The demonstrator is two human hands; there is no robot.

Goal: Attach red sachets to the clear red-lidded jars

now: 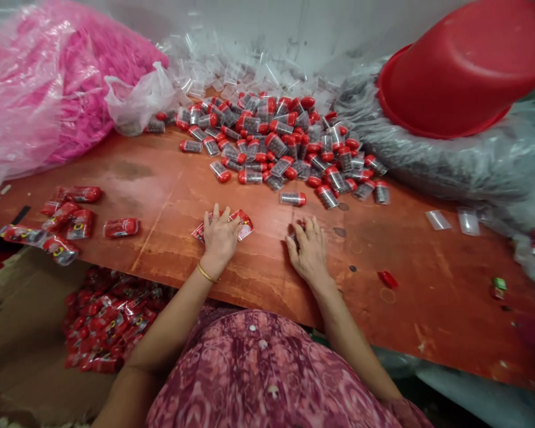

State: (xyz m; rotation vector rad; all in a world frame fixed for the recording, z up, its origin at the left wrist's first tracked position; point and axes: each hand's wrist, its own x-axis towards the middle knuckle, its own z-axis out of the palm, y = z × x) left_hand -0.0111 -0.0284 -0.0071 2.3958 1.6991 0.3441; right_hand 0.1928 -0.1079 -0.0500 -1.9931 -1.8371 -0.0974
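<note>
The flat, glossy red printed plastic wrapper pieces (246, 223) are lying on the table's near middle, showing black, yellow and pale pink patches, their pointed corners sticking out on both sides of the left hand (220, 235). That hand is resting palm down over them, its fingers spreading apart rather than clamping. To its right, the right hand (310, 246) is curving its fingers over a small dark-and-reddish object (299, 224); the fingers are hiding most of it, so whether they are gripping it or only touching it cannot be told.

Just beyond the hands, a single clear cylindrical container with a red cap and dark contents (293, 198) is lying on its side. Behind it, a heap of similar red-capped containers (276, 145) is filling the far middle of the reddish-brown tabletop (160, 261). On the left, several red-wrapped containers (121, 227) are lying near the edge, and below them a brown cardboard box (22, 333) is holding many more.

A translucent plastic bag of bright pink pieces (71, 77) is occupying the far left. On the far right, a red plastic tub (446, 71) is leaning over a clear bag of dark pieces (410, 160).
</note>
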